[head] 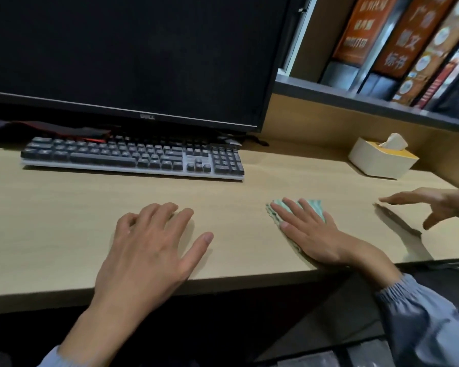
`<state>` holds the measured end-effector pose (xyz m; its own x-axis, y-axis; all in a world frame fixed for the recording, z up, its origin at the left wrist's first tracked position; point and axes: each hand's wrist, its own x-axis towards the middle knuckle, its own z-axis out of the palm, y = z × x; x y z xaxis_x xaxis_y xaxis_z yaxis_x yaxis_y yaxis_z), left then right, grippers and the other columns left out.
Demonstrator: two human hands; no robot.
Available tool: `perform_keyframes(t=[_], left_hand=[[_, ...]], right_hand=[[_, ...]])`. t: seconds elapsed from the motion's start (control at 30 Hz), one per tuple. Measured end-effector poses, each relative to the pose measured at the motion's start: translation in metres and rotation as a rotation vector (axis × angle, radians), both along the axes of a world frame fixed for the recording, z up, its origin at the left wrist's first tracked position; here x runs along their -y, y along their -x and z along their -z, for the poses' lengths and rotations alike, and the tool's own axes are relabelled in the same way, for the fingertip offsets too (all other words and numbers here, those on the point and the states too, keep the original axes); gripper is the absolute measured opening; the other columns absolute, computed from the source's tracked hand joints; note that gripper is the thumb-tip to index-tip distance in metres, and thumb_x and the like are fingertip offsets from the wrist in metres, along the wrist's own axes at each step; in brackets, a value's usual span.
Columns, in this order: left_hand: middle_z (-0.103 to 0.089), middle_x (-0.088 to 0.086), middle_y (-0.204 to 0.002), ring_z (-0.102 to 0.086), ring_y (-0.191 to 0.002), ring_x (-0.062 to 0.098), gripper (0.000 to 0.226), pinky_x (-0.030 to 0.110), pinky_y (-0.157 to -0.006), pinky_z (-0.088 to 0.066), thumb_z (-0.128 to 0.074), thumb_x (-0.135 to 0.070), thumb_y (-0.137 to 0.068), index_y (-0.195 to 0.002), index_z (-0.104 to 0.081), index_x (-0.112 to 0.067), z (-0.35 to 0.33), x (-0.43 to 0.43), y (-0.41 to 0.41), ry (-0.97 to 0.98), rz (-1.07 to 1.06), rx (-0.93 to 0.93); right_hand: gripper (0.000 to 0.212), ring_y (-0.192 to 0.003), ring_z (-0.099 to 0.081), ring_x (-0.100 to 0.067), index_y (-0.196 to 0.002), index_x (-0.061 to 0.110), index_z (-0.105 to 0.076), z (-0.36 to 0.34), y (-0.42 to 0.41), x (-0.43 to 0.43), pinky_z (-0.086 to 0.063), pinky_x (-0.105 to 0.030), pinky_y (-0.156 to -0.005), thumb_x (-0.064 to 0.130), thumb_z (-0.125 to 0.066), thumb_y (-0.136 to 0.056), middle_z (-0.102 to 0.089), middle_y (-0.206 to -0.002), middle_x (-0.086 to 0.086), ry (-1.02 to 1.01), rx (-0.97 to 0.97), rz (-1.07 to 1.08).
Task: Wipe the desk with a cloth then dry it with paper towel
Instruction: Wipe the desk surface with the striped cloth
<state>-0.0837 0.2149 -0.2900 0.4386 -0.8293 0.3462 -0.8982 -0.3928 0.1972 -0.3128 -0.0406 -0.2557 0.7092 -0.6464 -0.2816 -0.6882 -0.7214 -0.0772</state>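
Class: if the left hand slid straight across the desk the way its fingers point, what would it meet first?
The keyboard, likely its front edge near the arrow keys. Only bare desk shows between the left hand and it, though depth is hard to judge.

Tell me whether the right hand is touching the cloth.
Touching. Head view: the right hand lies flat on top of the green cloth.

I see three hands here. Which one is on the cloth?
The middle one, the right hand, flat on the green cloth. The left hand lies on bare desk; the far-right hand touches no cloth.
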Motion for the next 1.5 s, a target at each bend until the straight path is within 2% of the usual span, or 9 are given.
perform_keyframes(t=[0.43,0.6,0.67,0.77,0.93,1.07,1.3,1.43,1.5], left_hand=[[-0.057,-0.007,-0.127,-0.050,-0.122,0.020,0.068,0.047,-0.100,-0.039,-0.019,-0.075,-0.100,-0.130,-0.058,-0.029,-0.006,-0.001,0.002,-0.015,-0.023,-0.017],[-0.057,-0.008,-0.122,-0.050,-0.120,0.019,0.066,0.046,-0.100,-0.039,-0.022,-0.076,-0.100,-0.128,-0.059,-0.030,-0.003,-0.002,0.001,0.008,-0.043,-0.029],[-0.056,-0.009,-0.122,-0.051,-0.120,0.018,0.065,0.046,-0.099,-0.038,-0.022,-0.076,-0.100,-0.128,-0.059,-0.030,-0.002,-0.001,-0.001,-0.005,-0.038,-0.031],[-0.058,-0.009,-0.123,-0.052,-0.120,0.019,0.064,0.047,-0.098,-0.039,-0.024,-0.075,-0.100,-0.128,-0.060,-0.030,0.000,-0.001,-0.001,-0.004,-0.045,-0.029],[-0.059,-0.006,-0.128,-0.053,-0.124,0.021,0.062,0.050,-0.099,-0.039,-0.029,-0.076,-0.098,-0.130,-0.058,-0.031,0.002,0.000,-0.002,-0.010,-0.028,-0.020],[-0.060,-0.004,-0.126,-0.055,-0.123,0.023,0.062,0.051,-0.097,-0.039,-0.034,-0.076,-0.097,-0.127,-0.062,-0.029,0.008,0.003,-0.002,0.061,-0.022,-0.003],[-0.060,-0.003,-0.121,-0.057,-0.119,0.023,0.062,0.048,-0.095,-0.039,-0.032,-0.076,-0.097,-0.120,-0.064,-0.028,0.006,0.003,-0.003,0.072,-0.027,0.003],[-0.057,-0.006,-0.119,-0.055,-0.117,0.021,0.061,0.048,-0.097,-0.041,-0.030,-0.075,-0.099,-0.118,-0.063,-0.028,-0.001,0.002,-0.002,0.024,-0.034,-0.013],[-0.057,-0.006,-0.121,-0.053,-0.118,0.021,0.062,0.047,-0.098,-0.041,-0.029,-0.075,-0.099,-0.121,-0.063,-0.028,-0.004,-0.001,-0.002,-0.004,-0.045,-0.029]], right_hand=[[0.057,-0.154,0.006,-0.032,-0.159,0.042,-0.001,-0.023,-0.163,0.161,-0.001,-0.061,-0.121,0.056,-0.015,-0.106,0.005,-0.169,0.000,-0.001,-0.074,0.165],[0.052,-0.154,0.006,-0.033,-0.161,0.027,-0.008,-0.016,-0.161,0.153,-0.001,-0.051,-0.122,0.037,-0.017,-0.111,0.006,-0.169,-0.004,0.094,-0.075,0.036],[0.051,-0.154,0.008,-0.031,-0.161,0.028,-0.010,-0.015,-0.140,0.131,-0.002,-0.054,-0.122,0.037,-0.016,-0.111,0.007,-0.169,-0.003,0.095,-0.066,-0.012],[0.053,-0.153,0.016,-0.022,-0.157,0.048,0.008,-0.013,-0.088,0.093,0.002,-0.060,-0.120,0.053,-0.010,-0.107,0.015,-0.167,0.012,0.029,-0.079,-0.040],[0.055,-0.145,0.033,-0.007,-0.145,0.063,0.021,-0.012,-0.005,0.025,0.016,-0.049,-0.118,0.068,-0.003,-0.096,0.029,-0.158,0.029,-0.023,-0.052,-0.168],[0.051,-0.143,0.035,-0.004,-0.141,0.068,0.022,-0.010,-0.016,0.036,0.016,-0.047,-0.118,0.067,-0.005,-0.097,0.031,-0.156,0.032,-0.042,-0.051,-0.133],[0.052,-0.154,0.013,-0.023,-0.155,0.051,0.004,-0.015,-0.137,0.126,0.001,-0.062,-0.119,0.056,-0.011,-0.106,0.010,-0.168,0.012,0.021,-0.035,0.025],[0.052,-0.154,0.011,-0.030,-0.161,0.032,-0.003,-0.018,-0.172,0.143,0.004,-0.053,-0.120,0.040,-0.014,-0.110,0.009,-0.169,0.000,0.039,-0.038,0.061],[0.053,-0.154,0.011,-0.027,-0.160,0.038,-0.001,-0.017,-0.169,0.134,0.003,-0.057,-0.121,0.046,-0.013,-0.109,0.009,-0.169,0.004,0.030,-0.028,0.047]])
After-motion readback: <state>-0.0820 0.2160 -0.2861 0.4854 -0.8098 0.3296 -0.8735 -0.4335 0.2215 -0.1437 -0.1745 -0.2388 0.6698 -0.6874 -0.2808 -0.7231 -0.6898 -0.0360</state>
